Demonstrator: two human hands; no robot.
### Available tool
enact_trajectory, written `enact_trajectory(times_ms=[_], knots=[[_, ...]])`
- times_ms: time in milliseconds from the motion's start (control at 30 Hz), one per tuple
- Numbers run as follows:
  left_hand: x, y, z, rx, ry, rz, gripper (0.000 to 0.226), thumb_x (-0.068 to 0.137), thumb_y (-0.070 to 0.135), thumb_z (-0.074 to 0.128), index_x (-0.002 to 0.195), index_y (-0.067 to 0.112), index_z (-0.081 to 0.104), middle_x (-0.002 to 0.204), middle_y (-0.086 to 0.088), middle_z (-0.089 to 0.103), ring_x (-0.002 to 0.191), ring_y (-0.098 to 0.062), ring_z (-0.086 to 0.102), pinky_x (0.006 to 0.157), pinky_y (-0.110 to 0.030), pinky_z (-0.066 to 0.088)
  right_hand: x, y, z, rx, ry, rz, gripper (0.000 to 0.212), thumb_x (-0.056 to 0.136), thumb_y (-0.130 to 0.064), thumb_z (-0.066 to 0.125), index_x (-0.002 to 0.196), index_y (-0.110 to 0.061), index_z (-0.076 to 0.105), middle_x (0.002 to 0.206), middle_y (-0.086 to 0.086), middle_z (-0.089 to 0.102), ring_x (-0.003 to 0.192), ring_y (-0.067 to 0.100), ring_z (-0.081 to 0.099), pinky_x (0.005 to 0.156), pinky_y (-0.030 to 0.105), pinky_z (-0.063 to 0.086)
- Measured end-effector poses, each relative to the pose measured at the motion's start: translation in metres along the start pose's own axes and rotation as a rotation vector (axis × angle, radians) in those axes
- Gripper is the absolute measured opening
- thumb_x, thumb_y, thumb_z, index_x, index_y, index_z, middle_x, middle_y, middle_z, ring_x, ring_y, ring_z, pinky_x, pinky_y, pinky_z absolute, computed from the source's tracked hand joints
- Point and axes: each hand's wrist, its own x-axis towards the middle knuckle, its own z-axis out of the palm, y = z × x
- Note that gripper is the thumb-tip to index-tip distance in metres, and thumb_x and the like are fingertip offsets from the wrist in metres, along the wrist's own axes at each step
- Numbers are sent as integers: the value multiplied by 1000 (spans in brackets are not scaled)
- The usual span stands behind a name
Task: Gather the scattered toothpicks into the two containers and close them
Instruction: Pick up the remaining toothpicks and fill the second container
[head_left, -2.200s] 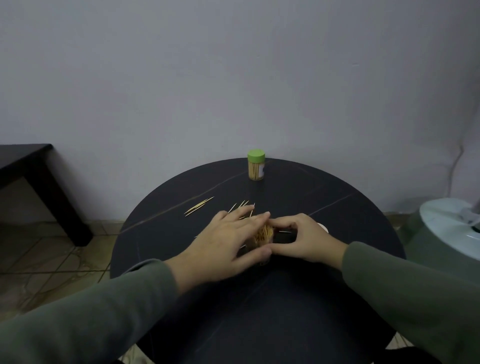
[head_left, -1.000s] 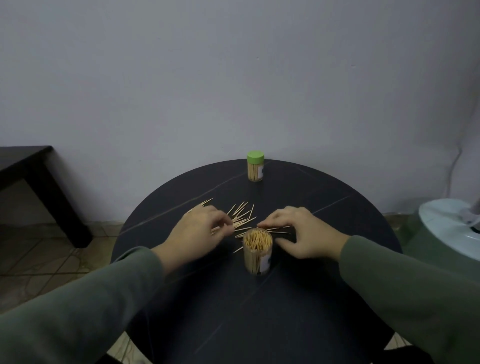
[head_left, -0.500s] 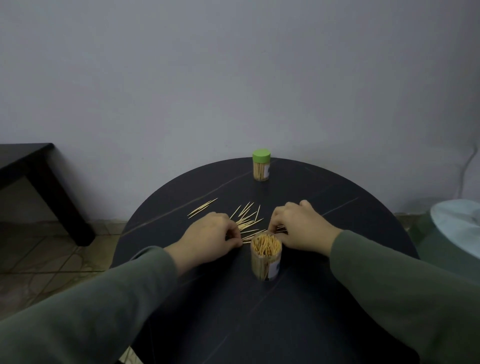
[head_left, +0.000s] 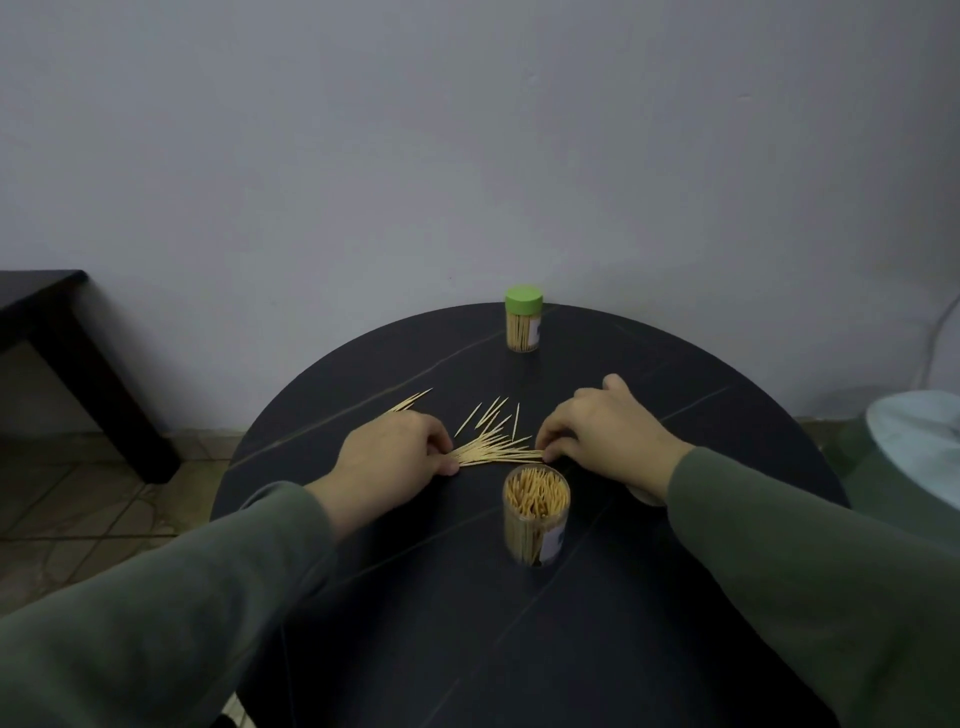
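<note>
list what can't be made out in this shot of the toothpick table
Head view:
- Fingertips of both hands: curled under, contact with the toothpick pile hidden.
- Pale object: under the right wrist.
- Open container label: too small.
- Table's near edge: covered by sleeves.

A round dark tabletop (head_left: 519, 649) with thin pale veins stands before a plain grey wall (head_left: 467, 130). At the left a black side table (head_left: 62, 322) stands on a tiled floor (head_left: 78, 499). A pale round object (head_left: 919, 441) shows at the right edge.
</note>
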Motion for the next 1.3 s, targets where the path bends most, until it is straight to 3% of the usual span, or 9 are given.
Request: enact_trajectory(times_ms=[133,233,433,567,733,900,1000,1133,1300], knots=[[3,-1,-3,-6,-12,2,16,84,44,70,98,36,67,94,18,61,96,-5,58,79,-27,50,15,-4,-4,-20,-1,-91,19,93,-39,58,111,-34,67,113,-15,64,107,7,48,91,33,23],[5,-3,-6,-14,13,2,23,84,50,68,100,35,66,98,16,61,94,-5,57,79,-27,51,30,-7,-13,-33,-50,-149,26,91,-40,61,116,-35,63,117,-14,61,111,9,48,98,38,28],[15,-11,-2,94,180,-169,51,99,49,39,139,18,45,136,-6,44,122,-24,45,95,-37,44,62,-20,-4,-186,-13,-213,60,96,-14,53,147,-36,33,148,-8,38,128,16,37,107,43,30],[21,-17,3,139,80,-237,48,101,48,33,134,17,51,133,-8,43,120,-26,44,93,-39,44,67,-26,4,-278,-37,-309,66,93,-6,50,148,-37,31,150,-7,34,129,17,34,102,41,30],[23,-4,5,178,73,-126,43,102,45,32,131,24,56,127,-4,48,114,-21,45,90,-36,45,60,-11,3,-307,-79,-277,61,95,-9,48,147,-37,34,144,-6,40,127,16,35,102,40,29],[20,5,5,176,59,4,43,101,48,34,133,31,56,124,0,51,114,-19,45,94,-35,45,44,8,4,-207,-127,-139,55,99,-18,45,147,-39,32,141,-5,39,126,16,36,108,42,28],[20,2,1,182,-4,76,49,96,59,39,135,34,54,124,3,51,114,-15,45,95,-32,44,35,12,5,-131,-131,-104,45,102,-35,39,147,-37,35,139,-5,41,125,14,37,108,41,27],[17,-4,-10,167,-131,147,56,87,62,54,137,36,52,125,8,50,111,-9,46,93,-27,43,23,11,2,-127,-130,-125,59,92,-63,42,144,-36,42,132,-8,44,120,11,39,103,38,27],[11,-4,-12,136,-131,183,39,89,50,60,126,35,63,115,14,54,102,-4,51,90,-26,46,15,-2,5,-130,-41,-112,50,91,-62,45,134,-38,54,123,-11,54,111,11,44,97,40,27]])
